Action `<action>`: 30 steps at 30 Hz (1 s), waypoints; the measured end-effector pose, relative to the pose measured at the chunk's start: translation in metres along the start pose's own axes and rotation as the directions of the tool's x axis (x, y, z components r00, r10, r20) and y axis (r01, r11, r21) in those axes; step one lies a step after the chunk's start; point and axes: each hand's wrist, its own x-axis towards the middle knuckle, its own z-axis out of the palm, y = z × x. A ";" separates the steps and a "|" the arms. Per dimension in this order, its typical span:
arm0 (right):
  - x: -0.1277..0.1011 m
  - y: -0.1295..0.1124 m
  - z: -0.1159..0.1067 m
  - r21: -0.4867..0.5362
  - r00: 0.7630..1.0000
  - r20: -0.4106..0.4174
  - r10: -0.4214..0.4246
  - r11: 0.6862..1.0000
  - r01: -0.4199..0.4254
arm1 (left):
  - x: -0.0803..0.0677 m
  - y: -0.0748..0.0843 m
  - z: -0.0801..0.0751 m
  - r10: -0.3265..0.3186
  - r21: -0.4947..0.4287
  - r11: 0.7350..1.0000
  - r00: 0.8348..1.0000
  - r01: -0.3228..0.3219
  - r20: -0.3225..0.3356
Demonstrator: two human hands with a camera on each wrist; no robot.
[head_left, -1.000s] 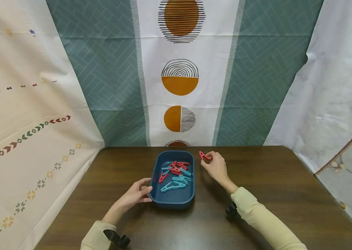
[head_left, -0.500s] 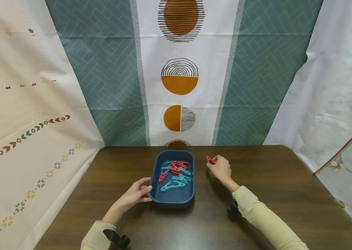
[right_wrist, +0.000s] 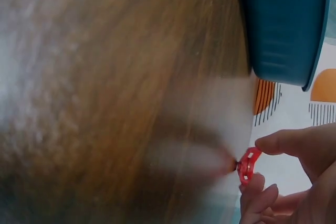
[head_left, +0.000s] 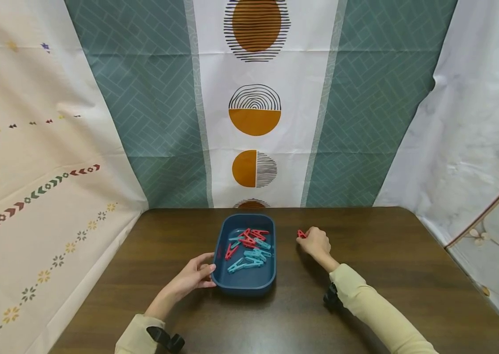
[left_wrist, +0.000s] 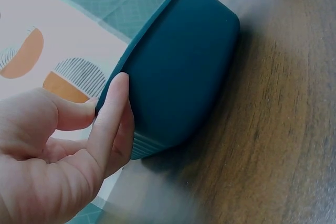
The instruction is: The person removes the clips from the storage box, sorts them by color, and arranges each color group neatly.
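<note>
From the head view, the left hand (head_left: 193, 277) rests against the near left corner of a dark blue tray (head_left: 246, 285), its fingers lying along the wall and its thumb near the rim, while the right hand (head_left: 316, 243) sits on the wooden table (head_left: 391, 275) just to the right of the tray, apart from it, with fingers curled around a red clothespin (head_left: 301, 234) whose tip pokes out on the tray side of the knuckles. Only this view looks into the tray, where a heap of red and teal clothespins (head_left: 249, 246) lies between the two hands, closer to the left one. Cream sleeves (head_left: 364, 300) cover both forearms, and patterned cloth (head_left: 255, 108) hangs beyond the table's far edge. The left wrist view shows what the head view cannot: the fingers (left_wrist: 107, 124) press flat and fairly straight against the tray's outer wall (left_wrist: 178, 77), the thumb (left_wrist: 63, 114) reaching toward the rim, so the hand braces the tray rather than wrapping it; the contents are hidden from here. The right wrist view gives the grip up close: the red clothespin (right_wrist: 248, 165) is pinched between the thumb and fingertips (right_wrist: 286, 142), its end touching or almost touching the tabletop, though blur makes contact uncertain, and the tray's outer wall (right_wrist: 283, 24) stands a little beyond the fingers.
</note>
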 end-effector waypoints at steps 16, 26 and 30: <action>0.005 0.000 0.001 -0.073 0.998 0.059 0.021 0.997 -0.017 | 0.001 -0.005 -0.003 0.004 -0.022 1.000 1.000 -0.004 0.011; 0.002 -0.016 -0.005 -0.023 0.987 -0.071 -0.141 0.990 0.140 | 0.002 -0.006 -0.003 -0.005 -0.028 1.000 1.000 0.005 -0.004; 0.001 -0.025 -0.006 0.013 0.976 -0.101 -0.192 0.981 0.195 | 0.002 -0.007 -0.003 0.003 -0.034 0.999 1.000 -0.003 0.007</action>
